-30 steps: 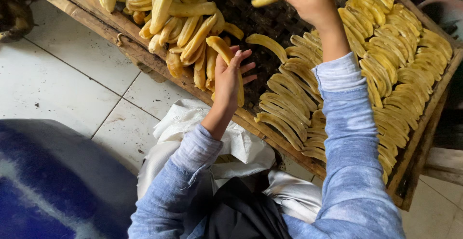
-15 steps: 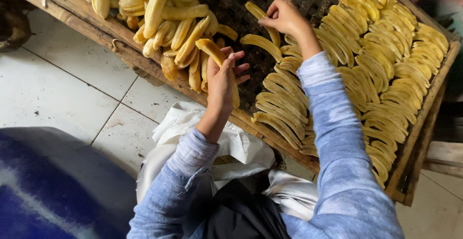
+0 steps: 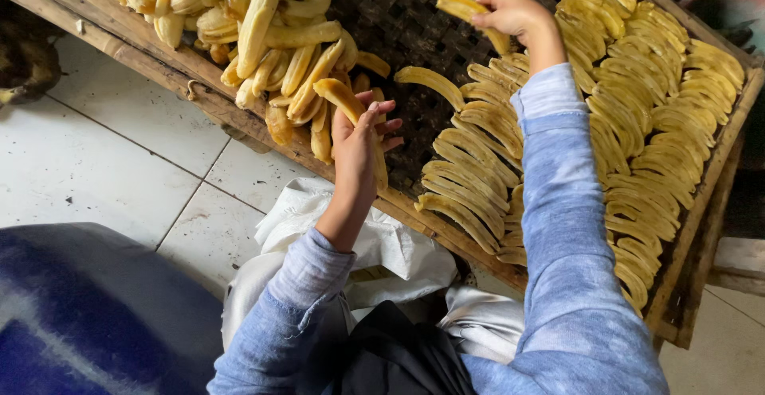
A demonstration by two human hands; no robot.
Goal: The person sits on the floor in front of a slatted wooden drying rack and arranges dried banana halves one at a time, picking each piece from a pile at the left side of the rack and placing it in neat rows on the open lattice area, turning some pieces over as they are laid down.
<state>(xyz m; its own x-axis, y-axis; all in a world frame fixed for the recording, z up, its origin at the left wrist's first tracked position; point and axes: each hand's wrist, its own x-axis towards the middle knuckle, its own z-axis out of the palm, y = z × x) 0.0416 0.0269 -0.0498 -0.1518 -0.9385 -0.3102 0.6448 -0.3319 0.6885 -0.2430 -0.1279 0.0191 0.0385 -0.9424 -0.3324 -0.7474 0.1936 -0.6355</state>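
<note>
I'm holding one peeled yellow banana slice (image 3: 351,120) clasped in my left hand (image 3: 358,144) while my right hand (image 3: 514,14) is pinching another curved slice (image 3: 466,11) above the dark woven drying tray (image 3: 398,13), with neat rows (image 3: 637,124) filling roughly half and a loose pile (image 3: 255,29) remaining.

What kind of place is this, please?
Probably a small fruit-drying workplace: a wooden tray with a woven mesh bottom, neat rows of peeled bananas, an unsorted pile, and a tiled floor.

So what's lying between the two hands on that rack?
In the head view, one peeled banana lies alone on the dark woven rack between the left hand and the right hand.
</note>
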